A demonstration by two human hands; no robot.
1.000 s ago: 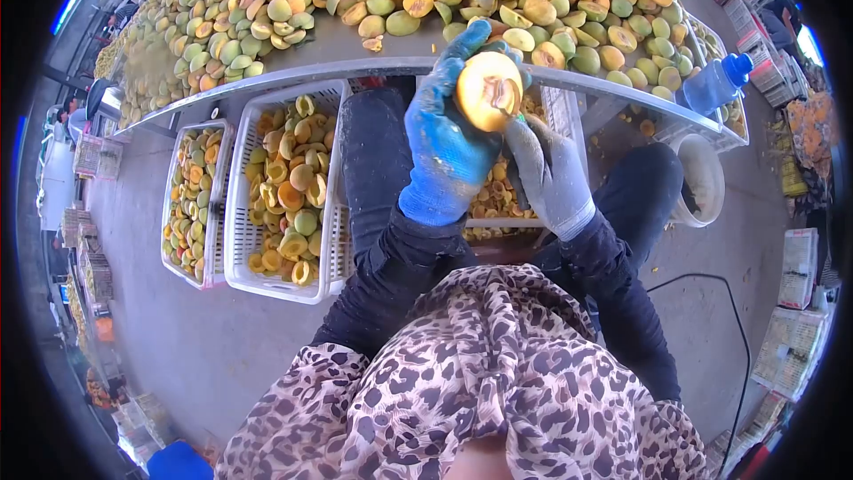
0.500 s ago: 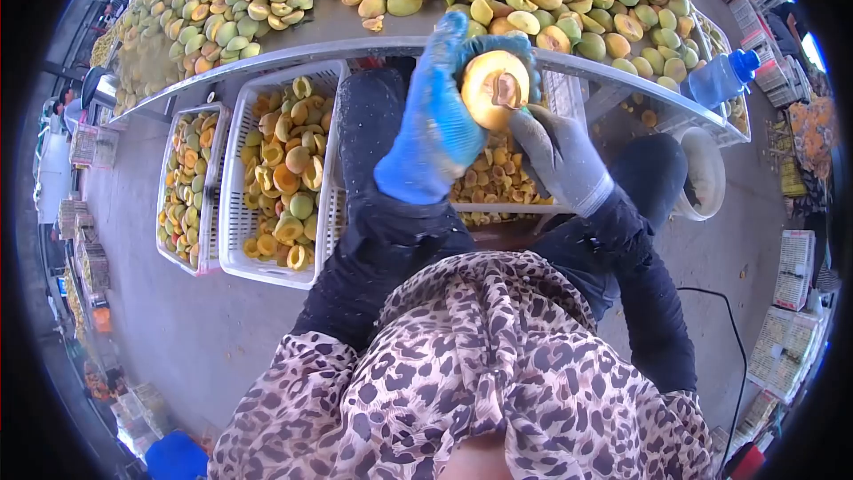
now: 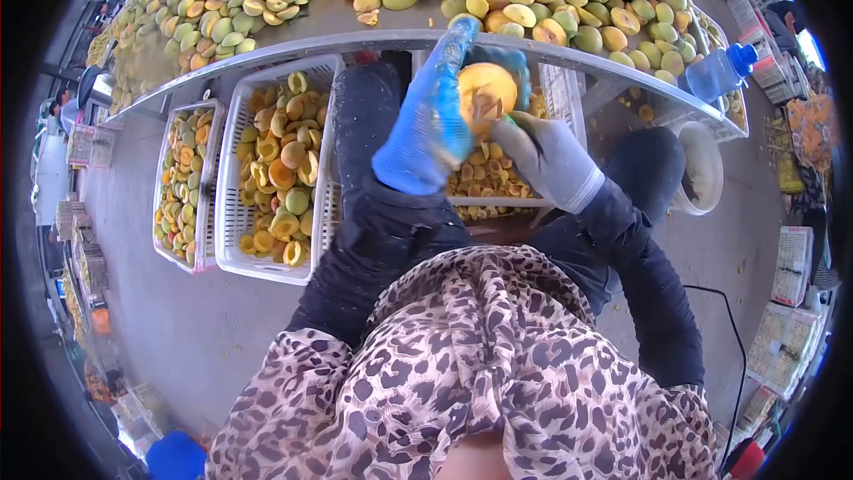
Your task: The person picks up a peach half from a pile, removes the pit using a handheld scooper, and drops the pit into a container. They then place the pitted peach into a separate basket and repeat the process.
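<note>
My left hand [image 3: 426, 129], in a blue glove, is wrapped round a halved yellow fruit [image 3: 489, 89] above the table's near edge. The cut face is turned toward me, with a brownish hollow low in it. My right hand [image 3: 551, 156], in a grey glove, is closed at the lower right of the fruit; a small green tip shows at its fingers, but the thing itself is mostly hidden. Under both hands stands a crate of small fruit pieces [image 3: 489, 173].
The metal table [image 3: 391, 38] carries heaps of halved fruit [image 3: 569, 0]. Two white crates of fruit, one wide [image 3: 267, 271] and one narrow [image 3: 206, 187], stand at left. A blue-capped bottle [image 3: 711, 78], a white bucket [image 3: 706, 169] and a black cable [image 3: 739, 338] are at right.
Both hands have shifted slightly left and the fruit has tilted in my left hand. The pale brown middle seen before in the cut face now shows lower and darker.
</note>
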